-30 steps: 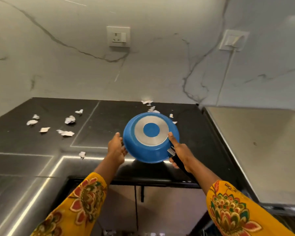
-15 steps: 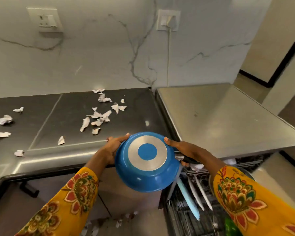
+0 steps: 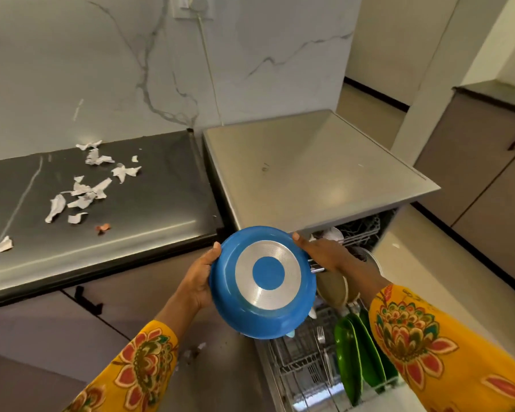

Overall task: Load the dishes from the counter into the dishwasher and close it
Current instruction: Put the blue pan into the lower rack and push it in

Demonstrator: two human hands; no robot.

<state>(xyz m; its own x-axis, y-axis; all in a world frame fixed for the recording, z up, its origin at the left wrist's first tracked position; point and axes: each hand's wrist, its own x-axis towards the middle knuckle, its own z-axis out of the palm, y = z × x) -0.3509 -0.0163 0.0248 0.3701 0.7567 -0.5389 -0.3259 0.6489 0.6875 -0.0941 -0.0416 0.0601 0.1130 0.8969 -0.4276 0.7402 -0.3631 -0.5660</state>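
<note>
One head-worn camera looks steeply down from close above the grey metal-topped dishwasher [image 3: 309, 173], facing the wall.

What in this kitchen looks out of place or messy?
Torn white paper scraps lie scattered over the dark counter, with a small reddish-brown bit near its front edge. More debris lies on the floor below. Nothing else looks odd.

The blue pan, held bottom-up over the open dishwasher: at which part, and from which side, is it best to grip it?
Probably the handle, from the right. It sticks out from the blue pan on that side, where the right hand already grips it. The round, smooth body offers only its rim, so the left hand just steadies the opposite edge.
</note>
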